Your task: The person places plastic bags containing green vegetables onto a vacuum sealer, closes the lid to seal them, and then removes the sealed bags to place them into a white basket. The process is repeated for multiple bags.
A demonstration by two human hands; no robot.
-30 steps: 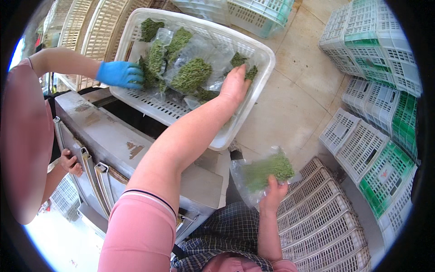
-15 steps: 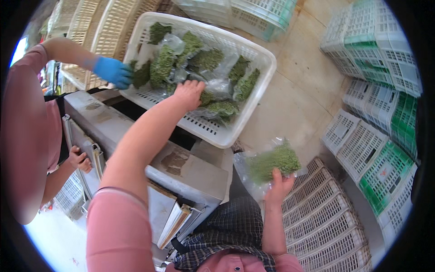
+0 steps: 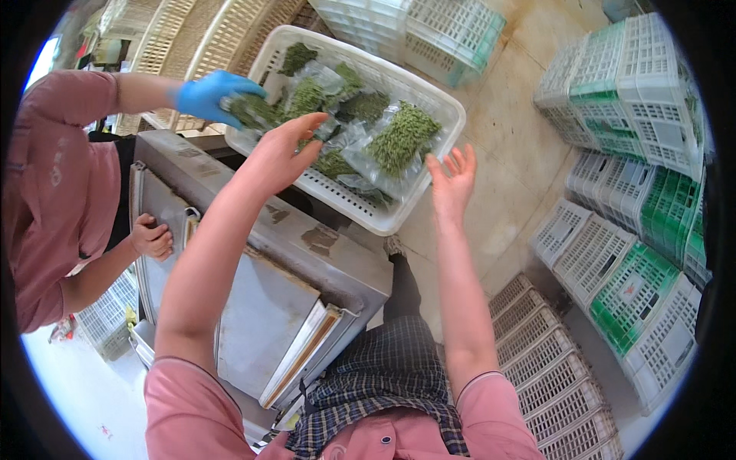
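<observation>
A white plastic basket (image 3: 448, 134) with slotted sides holds several clear bags of small green leafy sprigs. The fullest bag of green sprigs (image 3: 402, 142) lies at its right end. My right hand (image 3: 452, 180) is just outside the basket's right rim, near that bag, fingers spread and holding nothing. Over the basket's near left part, my left hand (image 3: 284, 153) is open, fingers stretched out and thumb apart. A co-worker's blue-gloved hand (image 3: 218, 98) grips another bag of greens (image 3: 254, 111) at the basket's left end. Whether my left fingertips touch a bag below, I cannot tell.
The basket rests against a worn grey metal cabinet (image 3: 360, 272), whose door the co-worker's bare hand (image 3: 153, 238) holds. Stacked white and green crates (image 3: 629, 100) stand to the right. Beige crates (image 3: 548, 368) are at lower right, more crates (image 3: 452, 34) behind the basket.
My right hand has brought the bag of green sprigs up into the basket and let go. My left hand has lifted back from the bags. The gloved hand has taken hold of a bag.
</observation>
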